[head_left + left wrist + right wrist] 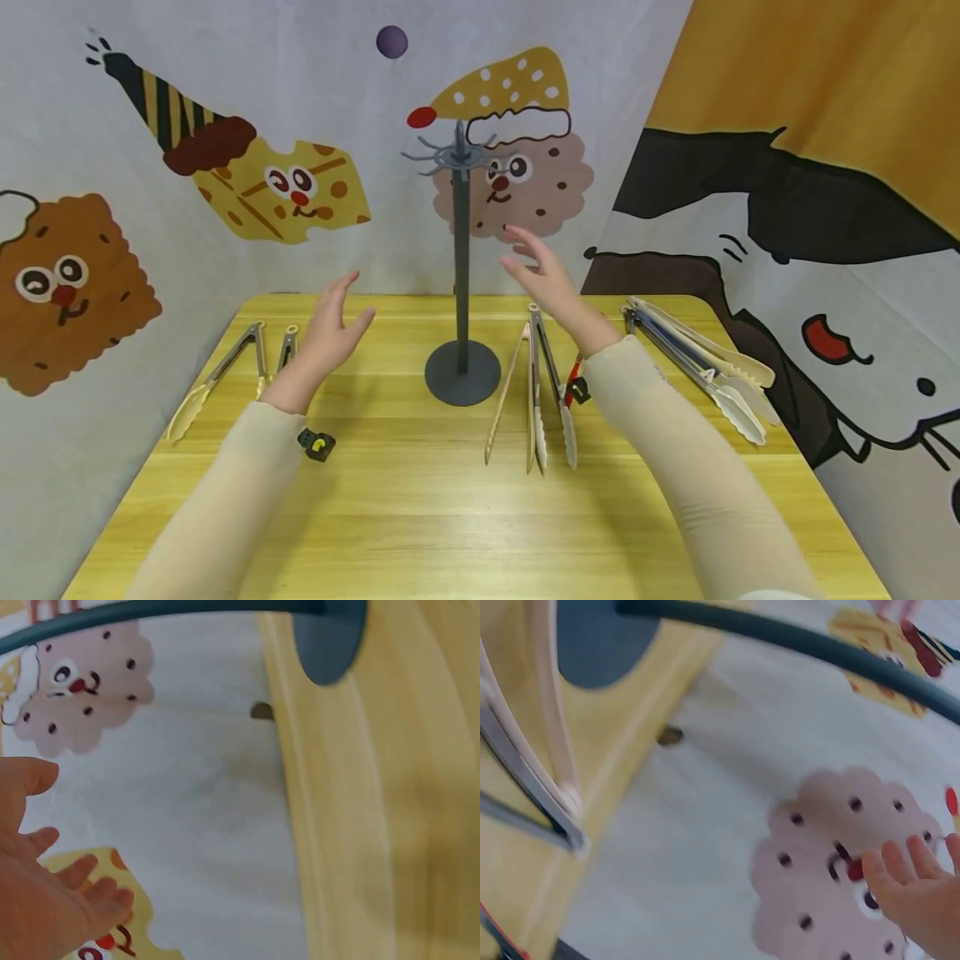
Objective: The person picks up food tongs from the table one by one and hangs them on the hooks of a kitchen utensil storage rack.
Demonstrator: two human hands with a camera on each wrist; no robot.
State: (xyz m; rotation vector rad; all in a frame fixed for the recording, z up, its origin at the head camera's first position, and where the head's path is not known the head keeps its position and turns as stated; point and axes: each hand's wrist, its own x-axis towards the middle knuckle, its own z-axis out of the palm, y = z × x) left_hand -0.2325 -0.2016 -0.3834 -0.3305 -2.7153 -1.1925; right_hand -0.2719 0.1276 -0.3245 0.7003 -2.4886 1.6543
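Note:
A dark grey stand (461, 267) with a round base and a ring of hooks on top rises from the table's back middle. To its left my left hand (322, 342) is held in the air, fingers extended and thumb apart. My right hand (547, 287) is raised on the other side, fingers loosely stretched toward the pole without touching it. Neither hand holds anything. Kitchen tongs (217, 375) lie spread at the left, and a second pair (288, 346) is partly hidden behind my left hand. Several tongs (534, 383) lie below my right hand, partly covered by the sleeve.
Several more tongs (697, 367) are bunched at the table's right side. The wooden table (450, 517) ends at a cloth backdrop (405, 258) printed with cartoon figures. Dark wrist devices (318, 444) sit at both cuffs.

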